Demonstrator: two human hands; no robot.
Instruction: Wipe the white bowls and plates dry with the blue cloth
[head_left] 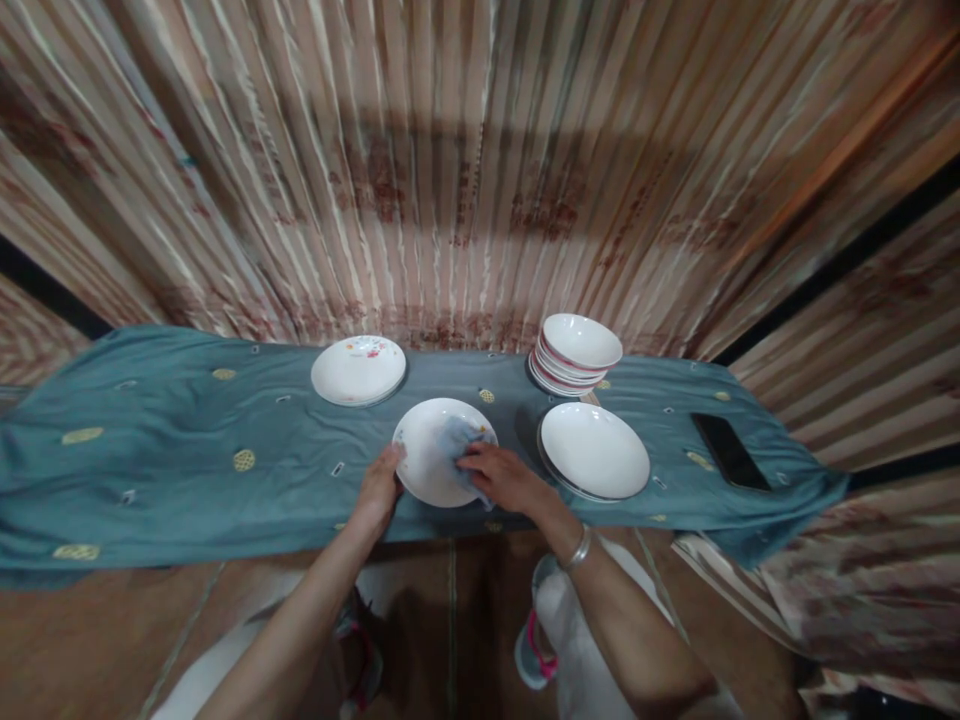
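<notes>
A white plate point(424, 465) with a small floral pattern is at the front middle of the cloth-covered table. My left hand point(382, 482) grips its left rim, thumb on the upper side and the other fingers hidden beneath. A light blue cloth point(456, 437) lies bunched against the plate's face, slightly blurred. My right hand point(499, 474) has its fingers closed on that cloth and presses it to the right half of the plate. To the right of this hand, a short stack of white plates point(596, 450) rests on the table.
White floral plates point(356, 372) lie at the back left. A stack of white bowls point(577, 345) stands at the back right. A black phone point(729, 452) lies farther right. Teal patterned cloth point(187, 430) covers the table; a pleated curtain point(450, 200) hangs behind it.
</notes>
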